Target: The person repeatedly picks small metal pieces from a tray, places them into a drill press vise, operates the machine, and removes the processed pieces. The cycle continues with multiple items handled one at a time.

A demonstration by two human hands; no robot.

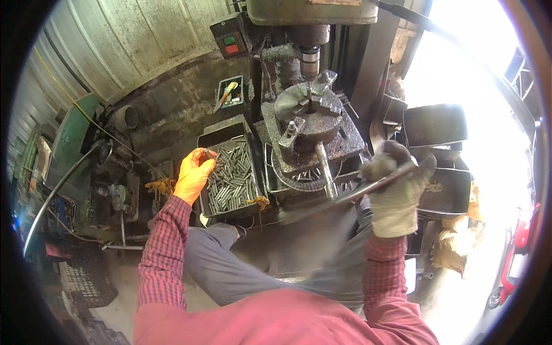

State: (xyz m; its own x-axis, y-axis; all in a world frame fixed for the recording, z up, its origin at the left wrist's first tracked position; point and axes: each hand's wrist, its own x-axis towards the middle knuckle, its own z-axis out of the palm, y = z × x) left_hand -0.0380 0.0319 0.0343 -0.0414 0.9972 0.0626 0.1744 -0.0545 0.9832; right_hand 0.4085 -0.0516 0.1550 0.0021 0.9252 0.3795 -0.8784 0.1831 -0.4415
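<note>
Reach probably explains why the orange-gloved left hand (192,177) pinches a small metal piece (211,153) at the dark rectangular bin's (223,135) left edge; the pale-gloved right hand (395,204) clasps a long, dark bar (376,185).

- I have the left hand (194,175) out in front, in an orange glove; its fingers are bent forward, the tips drawn in against the thumb in a pinch
- my left forearm (165,247), in a red-and-dark checked sleeve, runs up from the lower edge, leaning slightly inward; the wrist looks nearly straight
- I have the right hand (397,210) raised well apart from the left, in a pale, dirty glove; motion blurs its fingers, so their grip is unclear to me
- my right forearm (384,270) stands nearly upright in the view, sleeve checked likewise
- my legs (230,267) spread apart, in grey trousers, below my red-shirted torso (287,316)
</note>
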